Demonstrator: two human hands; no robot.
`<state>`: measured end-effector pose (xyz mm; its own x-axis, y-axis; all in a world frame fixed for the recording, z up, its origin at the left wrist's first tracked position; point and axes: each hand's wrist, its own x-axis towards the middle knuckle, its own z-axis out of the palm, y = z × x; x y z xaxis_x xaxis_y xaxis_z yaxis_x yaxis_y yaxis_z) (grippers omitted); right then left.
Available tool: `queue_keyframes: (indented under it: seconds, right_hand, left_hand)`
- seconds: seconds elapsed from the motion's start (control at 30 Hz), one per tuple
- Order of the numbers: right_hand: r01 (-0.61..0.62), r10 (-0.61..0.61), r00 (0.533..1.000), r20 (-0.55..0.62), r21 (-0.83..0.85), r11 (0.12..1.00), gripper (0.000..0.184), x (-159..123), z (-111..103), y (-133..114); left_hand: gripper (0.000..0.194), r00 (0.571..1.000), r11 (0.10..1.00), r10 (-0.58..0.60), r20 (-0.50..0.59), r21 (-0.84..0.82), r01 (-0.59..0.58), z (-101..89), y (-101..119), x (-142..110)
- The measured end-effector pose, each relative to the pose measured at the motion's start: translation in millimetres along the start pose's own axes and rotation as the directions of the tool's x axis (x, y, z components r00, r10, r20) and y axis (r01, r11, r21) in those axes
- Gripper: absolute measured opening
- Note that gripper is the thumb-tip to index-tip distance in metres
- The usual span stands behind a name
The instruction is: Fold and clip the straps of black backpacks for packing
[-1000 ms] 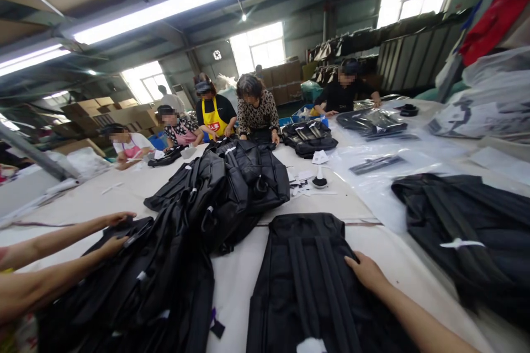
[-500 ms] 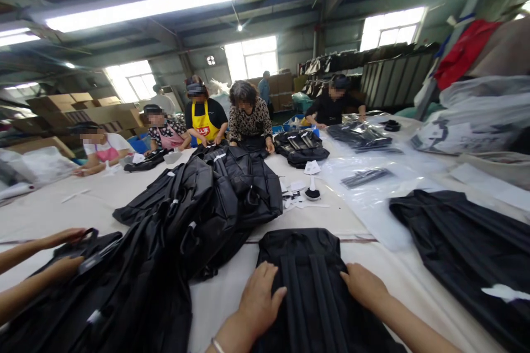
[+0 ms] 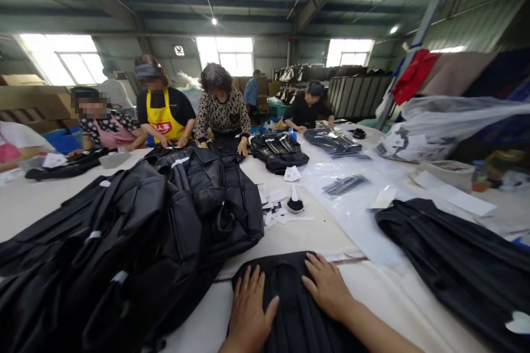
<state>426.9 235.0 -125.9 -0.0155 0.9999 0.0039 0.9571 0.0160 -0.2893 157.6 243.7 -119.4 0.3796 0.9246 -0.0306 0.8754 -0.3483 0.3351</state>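
Note:
A black backpack lies flat in front of me, its two straps running lengthwise on top. My left hand rests on its left side, fingers stretched forward and thumb apart. On the upper right part of the same backpack lies my right hand, fingers spread flat. Left of my hands spreads a big heap of black backpacks with small white tags. Another black backpack lies to the right, with a white piece at its lower end.
On the table beyond sit a black-bristled brush, white paper tags and clear plastic bags. A co-worker in a yellow apron and several other people stand along the far side. A large white bag stands at right.
Both hands have gone from the backpack's side edges to lying flat on its top part. My view has turned right, and the co-worker's hands at far left are out of sight.

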Motion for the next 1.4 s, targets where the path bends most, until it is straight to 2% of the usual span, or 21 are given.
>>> queue_keyframes:
  seconds: [0.13,0.23,0.37,0.43,0.57,0.73,0.83,1.07,1.27,1.4]
  right_hand:
    - [-0.020,0.026,0.995,-0.098,0.053,0.998,0.033,53,-25,-12]
    - [-0.004,0.014,0.995,-0.102,0.100,0.995,0.031,107,-30,-26]
    - [-0.028,0.037,0.996,-0.087,0.100,0.995,0.029,173,-20,-45]
    - [-0.069,0.076,0.994,-0.077,0.097,0.993,0.029,201,-14,-52]
    - [-0.155,0.160,0.986,-0.054,0.094,0.983,0.033,245,-7,-60]
    - [-0.178,0.179,0.984,-0.001,0.102,0.979,0.039,291,6,-71]
    - [-0.220,0.219,0.975,0.025,0.101,0.970,0.042,312,19,-82]
    - [-0.359,0.353,0.933,0.061,0.141,0.923,0.033,335,43,-94]
    - [-0.397,0.385,0.917,0.106,0.349,0.849,0.028,334,39,-80]
    - [-0.363,0.404,0.912,0.068,0.591,0.720,0.026,322,25,-57]
  left_hand:
    - [0.060,0.997,0.999,0.042,-0.068,-0.029,-0.044,10.8,-10,4]
    - [0.057,0.987,0.995,0.092,-0.130,-0.029,-0.096,17.8,-18,6]
    - [0.055,0.974,0.992,0.127,-0.187,0.002,-0.129,32.5,-28,10]
    - [0.056,0.970,0.994,0.111,-0.217,0.015,-0.110,42.7,-30,12]
    - [0.059,0.953,0.999,0.047,-0.298,0.006,-0.048,63.5,-33,17]
    - [0.060,0.946,0.997,0.042,-0.321,-0.055,-0.063,78.5,-40,20]
    - [0.062,0.949,0.994,0.038,-0.312,-0.085,-0.068,81.9,-45,20]
    - [0.067,0.969,0.992,0.032,-0.246,-0.113,-0.061,88.0,-50,19]
    - [0.063,0.968,0.989,0.035,-0.249,-0.132,-0.069,89.1,-50,19]
    - [0.060,0.966,0.988,0.003,-0.257,-0.147,-0.042,81.7,-44,18]
